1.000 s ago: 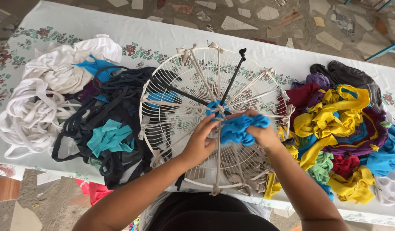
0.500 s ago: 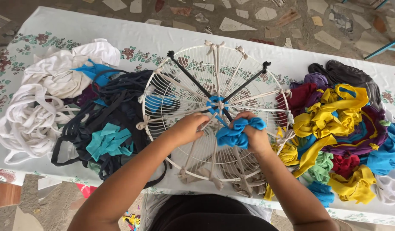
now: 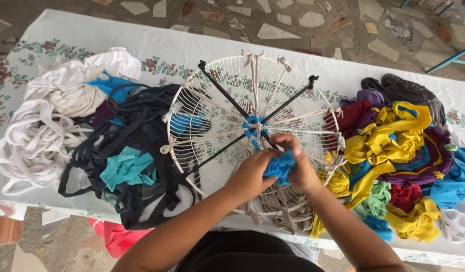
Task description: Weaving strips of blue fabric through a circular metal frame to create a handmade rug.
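Note:
A round white wire fan guard [image 3: 212, 75] lies flat on the table, with beige and black fabric strips stretched as spokes from its rim to a blue woven knot [image 3: 253, 125] at the centre. Just below that centre, my left hand [image 3: 252, 174] and my right hand [image 3: 299, 166] meet over the guard. Both hold a bunched blue fabric strip [image 3: 280, 167] between them, which runs up toward the blue centre. Loose beige strips [image 3: 285, 209] hang off the guard's near rim.
Left of the guard lie heaps of white strips [image 3: 46, 118], dark navy strips [image 3: 127, 126] and a teal bunch [image 3: 127, 167]. On the right sits a pile of yellow, red, purple, green and blue fabric [image 3: 398, 151]. A floral tablecloth [image 3: 157, 45] covers the table; stone floor beyond.
My left hand has moved right from the spokes to join my right hand on the blue strip. The blue bunch looks smaller and more tightly gathered between both hands.

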